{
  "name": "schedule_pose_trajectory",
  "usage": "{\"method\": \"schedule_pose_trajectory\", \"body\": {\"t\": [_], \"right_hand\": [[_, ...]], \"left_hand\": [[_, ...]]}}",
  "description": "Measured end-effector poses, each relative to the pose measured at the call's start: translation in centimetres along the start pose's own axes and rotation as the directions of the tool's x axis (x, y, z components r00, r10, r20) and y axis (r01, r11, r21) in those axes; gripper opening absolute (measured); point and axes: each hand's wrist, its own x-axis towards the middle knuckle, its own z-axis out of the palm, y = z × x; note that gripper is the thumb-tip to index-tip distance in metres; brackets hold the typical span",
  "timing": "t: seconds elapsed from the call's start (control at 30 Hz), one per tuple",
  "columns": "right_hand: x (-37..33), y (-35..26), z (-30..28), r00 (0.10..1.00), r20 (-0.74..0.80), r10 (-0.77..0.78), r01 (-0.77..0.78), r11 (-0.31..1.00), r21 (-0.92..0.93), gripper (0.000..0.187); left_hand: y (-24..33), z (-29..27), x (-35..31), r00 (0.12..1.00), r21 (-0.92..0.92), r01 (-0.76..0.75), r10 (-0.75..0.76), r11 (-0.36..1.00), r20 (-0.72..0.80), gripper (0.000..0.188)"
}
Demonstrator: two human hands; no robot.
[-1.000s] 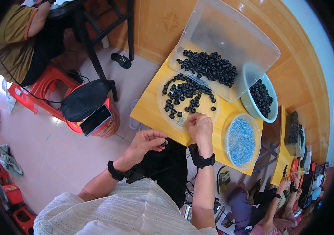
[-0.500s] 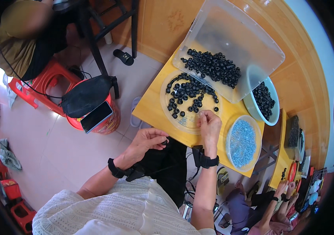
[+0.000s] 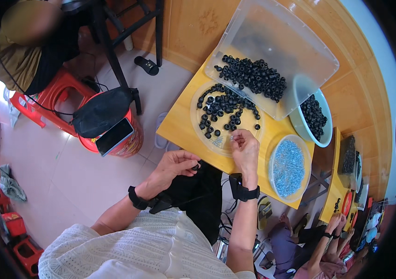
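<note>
My left hand is closed in a pinch over my lap, with a small round black piece between thumb and fingers. My right hand hovers over the near edge of a clear round tray, its thumb and forefinger pressed together on a tiny pale piece. On that tray lie many loose black ring-like pieces and a small patch of tiny clear bluish pieces. Beside my right wrist stands a round tub full of tiny light-blue pieces.
A clear plastic bin tips toward the tray, black pieces inside. A pale-blue bowl holds more. Left of the yellow table, a phone and black pouch rest on a red bucket. Other people sit nearby.
My right fingertips have shifted slightly left and nearer, and the pale piece now shows between them. The left hand keeps its grip on the black piece, almost unmoved.
</note>
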Motion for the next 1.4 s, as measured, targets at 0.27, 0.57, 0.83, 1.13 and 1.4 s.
{"method": "schedule_pose_trajectory", "body": {"t": [0.27,0.57,0.83,1.13,1.4], "right_hand": [[-0.5,-0.4,-0.6,0.976,0.104,0.19,-0.212,0.736,0.643,0.016],[-1.0,-1.8,-1.1,0.971,0.192,0.142,-0.238,0.643,0.728,0.018],[-1.4,-2.7,-0.7,0.962,0.261,0.076,-0.259,0.545,0.797,0.02],[-1.7,-3.1,-0.6,0.967,0.242,0.075,-0.234,0.631,0.74,0.02],[-1.7,-2.9,-0.8,0.979,0.203,-0.002,-0.139,0.723,0.676,0.02]], "left_hand": [[0.6,0.4,-0.3,1.0,-0.005,-0.023,0.023,1.0,0.009,0.02],[3.3,2.1,2.3,0.99,0.082,-0.134,0.13,0.988,0.05,0.021],[4.3,4.4,5.3,0.987,0.053,-0.074,0.065,0.996,0.144,0.018],[3.9,3.9,6.0,0.973,0.118,-0.141,0.116,0.983,0.198,0.014],[5.0,3.8,5.9,0.949,0.202,-0.155,0.089,0.967,0.303,0.017]]}}
